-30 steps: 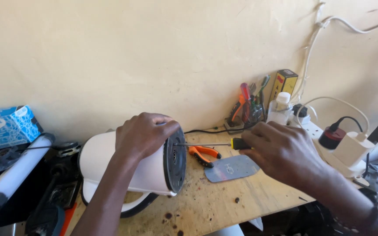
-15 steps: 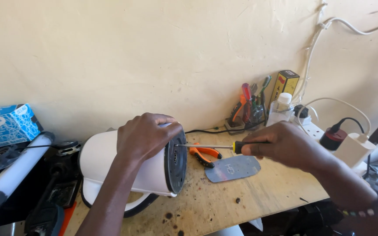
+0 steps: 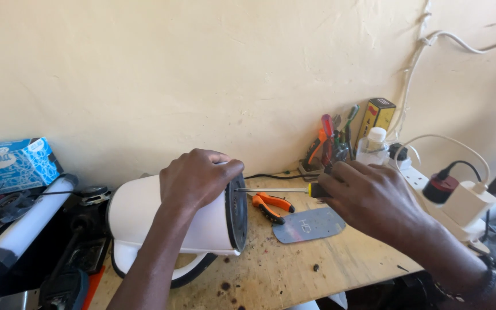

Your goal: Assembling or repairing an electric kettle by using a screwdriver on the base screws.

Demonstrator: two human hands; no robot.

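head: right hand (image 3: 374,198) hides screwdriver (image 3: 276,190) handle; tip at kettle (image 3: 167,221) base.

Blue carton (image 3: 14,165) w/ white pattern is sitting at far left against wall, boxy, tilted slightly. Tall yellow-and-black box (image 3: 376,117) is standing upright at back right, leaning on wall beside tool holder. Clear bottle (image 3: 372,148) w/ white cap is standing just in front of it.
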